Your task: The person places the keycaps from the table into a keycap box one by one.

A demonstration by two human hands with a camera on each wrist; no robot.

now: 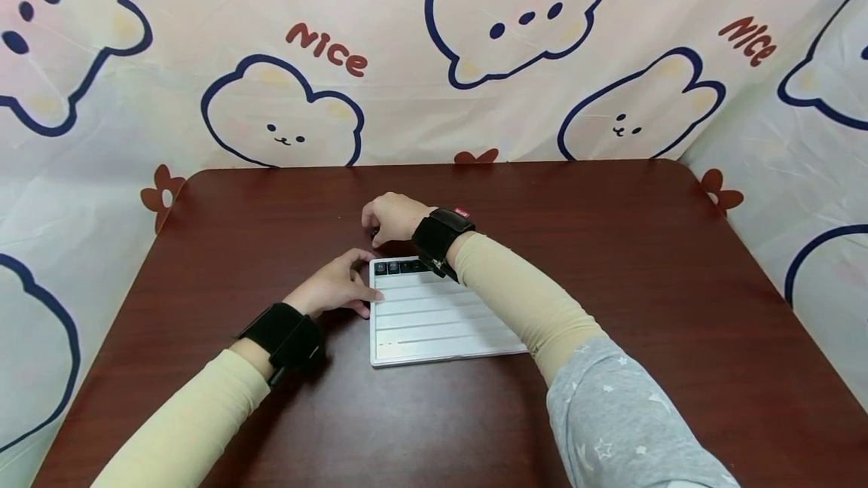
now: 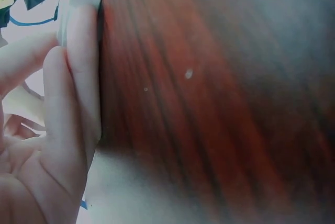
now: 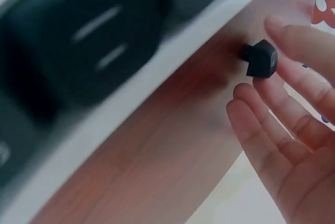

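Note:
A white keyboard (image 1: pixel 434 322) lies on the table, with several black keycaps (image 1: pixel 400 267) along its far row and bare pale rows below. My left hand (image 1: pixel 335 285) holds its left edge, fingers along the side and thumb tip over the rim; the left wrist view shows fingers (image 2: pixel 84 41) against the white edge. Beyond the far left corner, my right hand (image 1: pixel 396 217) pinches a small black keycap (image 3: pixel 263 59) between thumb and fingers. The right forearm hides the keyboard's right part.
The brown table (image 1: pixel 644 285) stretches around the keyboard on all sides. A white curtain (image 1: pixel 407 119) printed with cartoon animals hangs behind the table and at both sides. Black bands (image 1: pixel 288 341) circle both wrists.

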